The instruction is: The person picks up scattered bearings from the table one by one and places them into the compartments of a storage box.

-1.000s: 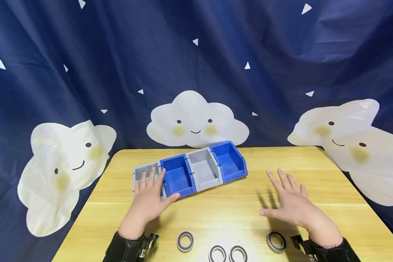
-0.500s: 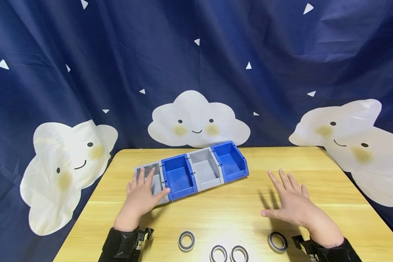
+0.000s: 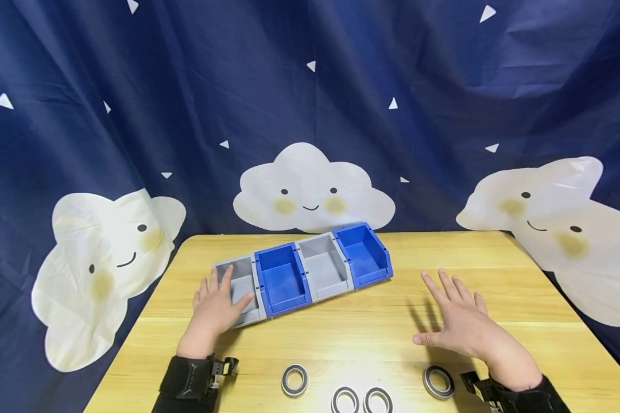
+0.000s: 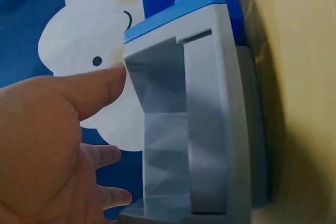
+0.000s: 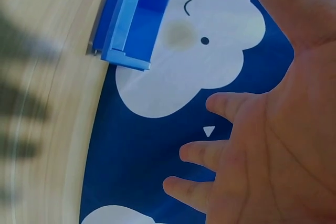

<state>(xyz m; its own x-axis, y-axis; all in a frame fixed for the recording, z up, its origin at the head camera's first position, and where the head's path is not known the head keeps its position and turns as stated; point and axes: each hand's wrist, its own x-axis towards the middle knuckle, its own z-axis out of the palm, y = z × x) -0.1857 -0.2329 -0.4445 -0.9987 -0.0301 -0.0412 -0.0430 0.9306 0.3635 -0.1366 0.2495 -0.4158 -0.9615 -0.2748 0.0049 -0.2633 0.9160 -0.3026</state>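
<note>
Two grey and two blue plastic bins stand joined in a slanting row, colours alternating. My left hand (image 3: pixel 212 312) is at the leftmost grey bin (image 3: pixel 245 287), thumb and fingers spread over its left part; whether they touch it I cannot tell. In the left wrist view the thumb lies near the rim of the grey bin (image 4: pixel 207 129). My right hand (image 3: pixel 460 321) hovers above the table to the right, fingers spread, holding nothing. In the right wrist view the end blue bin (image 5: pixel 136 22) stands well away from it. Below the right hand lies a ball bearing (image 3: pixel 438 371).
More ball bearings lie near the front: one at left (image 3: pixel 294 369), and a close pair, a left bearing (image 3: pixel 336 400) and a right bearing (image 3: pixel 389 400). The wooden table (image 3: pixel 496 258) ends at a dark blue curtain (image 3: pixel 418 86) printed with clouds.
My left hand has moved left and slightly down, from across the leftmost grey bin toward its left end, uncovering more of it. My right hand has barely moved.
</note>
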